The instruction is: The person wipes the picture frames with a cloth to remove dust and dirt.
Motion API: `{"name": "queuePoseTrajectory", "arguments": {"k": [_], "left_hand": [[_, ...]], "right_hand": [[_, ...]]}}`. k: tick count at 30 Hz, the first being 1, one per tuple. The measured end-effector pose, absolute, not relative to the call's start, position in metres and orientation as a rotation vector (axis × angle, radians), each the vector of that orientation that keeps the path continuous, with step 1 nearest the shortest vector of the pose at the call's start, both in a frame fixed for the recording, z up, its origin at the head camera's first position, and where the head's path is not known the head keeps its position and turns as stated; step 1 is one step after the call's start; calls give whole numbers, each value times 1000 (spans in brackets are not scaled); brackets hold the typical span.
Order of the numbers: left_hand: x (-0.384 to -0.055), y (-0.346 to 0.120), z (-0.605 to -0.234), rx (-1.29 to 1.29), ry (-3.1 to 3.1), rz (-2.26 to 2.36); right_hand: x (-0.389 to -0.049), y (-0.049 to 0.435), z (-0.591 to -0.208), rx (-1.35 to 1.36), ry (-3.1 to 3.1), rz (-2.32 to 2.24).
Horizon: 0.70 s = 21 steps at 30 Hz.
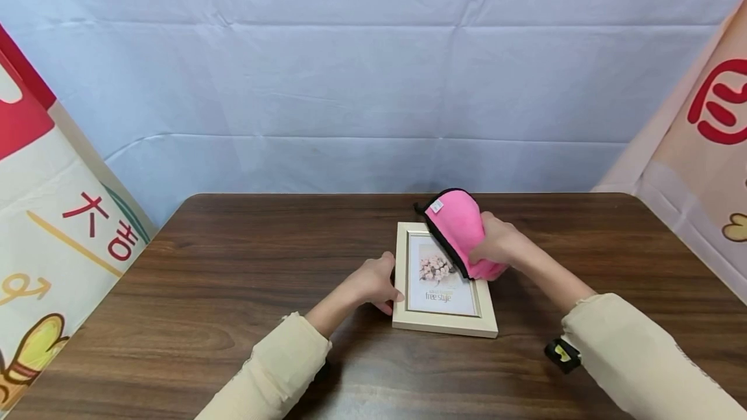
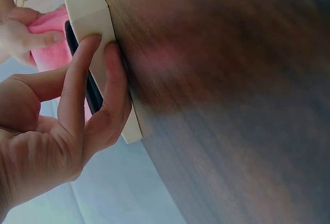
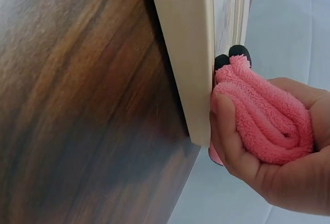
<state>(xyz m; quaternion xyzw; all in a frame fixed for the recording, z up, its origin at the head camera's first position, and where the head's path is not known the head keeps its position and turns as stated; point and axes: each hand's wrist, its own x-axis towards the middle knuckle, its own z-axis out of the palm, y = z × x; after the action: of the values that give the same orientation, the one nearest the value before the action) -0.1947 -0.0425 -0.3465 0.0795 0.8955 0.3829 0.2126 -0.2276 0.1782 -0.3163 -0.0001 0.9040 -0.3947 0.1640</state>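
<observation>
A cream picture frame [image 1: 445, 321] lies flat on the table, with a flower print and the words "free style" inside. At its left side my left hand [image 1: 373, 282] holds the edge; in the left wrist view, fingertips [image 2: 93, 39] press on the frame's outer side while the thumb reaches over toward its face. My right hand [image 1: 498, 238] grips a folded pink cloth [image 1: 457, 216] with black edging and a small white label. That cloth rests over the frame's upper right corner, hiding it. Seen from the right wrist, the fluffy cloth [image 3: 273, 115] is bunched in layers within the curled fingers.
The dark wood-grain table [image 1: 245, 264] has rounded far corners. A pale blue-white cloth backdrop [image 1: 350, 83] hangs behind it. Printed banners flank both sides, a left one [image 1: 58, 212] and a right one [image 1: 700, 186]. A black strap device [image 1: 563, 354] sits at the right wrist.
</observation>
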Motion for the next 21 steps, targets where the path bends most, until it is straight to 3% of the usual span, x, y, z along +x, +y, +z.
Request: {"name": "queuePoseTrajectory", "arguments": {"k": [12,21], "left_hand": [[-195,-42,-346,203,2484,1054],[-195,-43,-346,217,2479,1075]], "right_hand": [[-227,176,-315,-127,2695,-1029],[-224,146,-316,-184,2624,-1141]]}}
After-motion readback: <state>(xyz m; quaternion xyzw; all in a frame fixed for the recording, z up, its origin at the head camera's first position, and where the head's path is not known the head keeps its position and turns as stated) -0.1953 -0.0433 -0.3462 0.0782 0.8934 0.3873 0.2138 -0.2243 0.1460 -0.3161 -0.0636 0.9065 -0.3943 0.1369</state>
